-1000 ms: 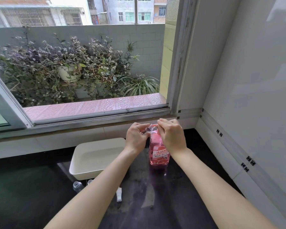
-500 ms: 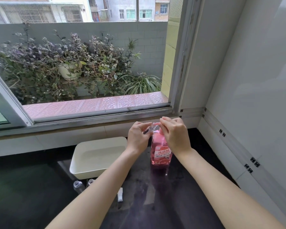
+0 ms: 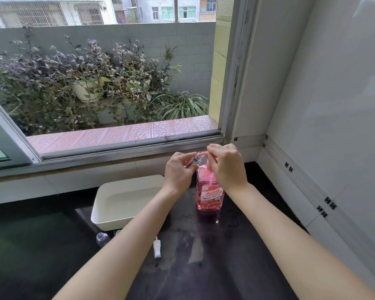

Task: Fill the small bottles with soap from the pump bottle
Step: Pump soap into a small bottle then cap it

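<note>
A pink pump bottle [image 3: 209, 191] stands upright on the dark counter [image 3: 204, 256] under the window. My right hand [image 3: 225, 167] rests over its pump head, fingers curled on it. My left hand [image 3: 179, 172] holds a small clear bottle [image 3: 194, 160] tilted up against the pump's nozzle. Another small clear bottle [image 3: 101, 237] stands on the counter near the tray's front edge, partly behind my left forearm. A white cap piece [image 3: 157, 248] lies on the counter beside that forearm.
A white rectangular tray [image 3: 126, 200] sits left of the pump bottle. The window sill [image 3: 121, 150] runs behind the hands. A white tiled wall [image 3: 323, 148] closes the right side, forming a corner close to the pump bottle.
Both hands stay at the pump head with the small bottle held at the nozzle. The view has shifted slightly; the right hand's fingers sit a little higher on the pump.
</note>
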`<action>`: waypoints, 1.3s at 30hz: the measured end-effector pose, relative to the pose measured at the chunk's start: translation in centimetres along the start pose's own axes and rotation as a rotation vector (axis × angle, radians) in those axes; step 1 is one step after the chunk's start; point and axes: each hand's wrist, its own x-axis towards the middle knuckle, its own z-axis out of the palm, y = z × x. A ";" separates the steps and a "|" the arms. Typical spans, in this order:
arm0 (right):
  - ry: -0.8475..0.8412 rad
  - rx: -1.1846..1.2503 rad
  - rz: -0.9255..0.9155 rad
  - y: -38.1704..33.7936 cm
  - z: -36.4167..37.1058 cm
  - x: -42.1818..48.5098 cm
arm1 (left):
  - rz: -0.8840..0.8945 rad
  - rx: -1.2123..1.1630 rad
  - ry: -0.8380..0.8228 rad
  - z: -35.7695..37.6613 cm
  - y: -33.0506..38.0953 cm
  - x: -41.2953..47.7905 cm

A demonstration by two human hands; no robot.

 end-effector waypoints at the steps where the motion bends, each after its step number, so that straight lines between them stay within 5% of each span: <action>1: 0.018 0.002 -0.002 0.1 0.2 -0.3 | 0.001 -0.003 0.004 0.1 -0.1 0.0; 21: 0.047 -0.075 -0.026 -0.8 0.8 -1.8 | -0.099 -0.098 0.036 0.0 -1.5 -0.6; 25: 0.054 0.066 -0.057 -2.7 2.0 -5.3 | -0.125 -0.130 0.029 -1.4 -2.6 -1.3; 32: -0.491 0.204 -0.014 -5.8 7.1 -12.4 | -0.126 -0.012 0.032 -4.4 -5.5 -4.0; 39: -0.938 -0.052 -0.359 -7.3 11.2 -15.9 | -0.210 0.016 0.050 -6.3 -8.3 -8.3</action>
